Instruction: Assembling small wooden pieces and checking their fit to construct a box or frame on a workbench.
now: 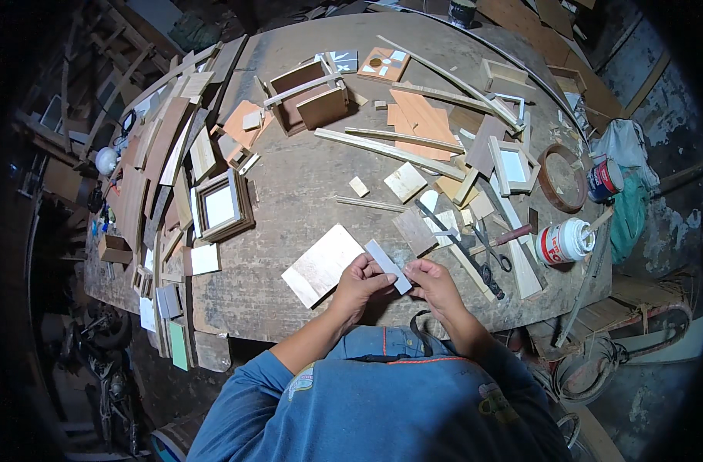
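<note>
Between my two hands, close to the table's near edge, I hold a narrow pale strip of wood, tilted down to the right. My left hand has its thumb and fingers closed on the strip's left side. At its lower right end, my right hand pinches with the thumb and fingertips. A light square wooden board lies flat just beyond and left of my left hand. Past my right hand rest a small greyish wooden block and a long dark file-like tool.
The worn wooden table carries offcuts and a box-like wooden frame. Stacked frames and long boards line the left. At right are scissors, a hammer, a white tub, a paint can and a round hoop.
</note>
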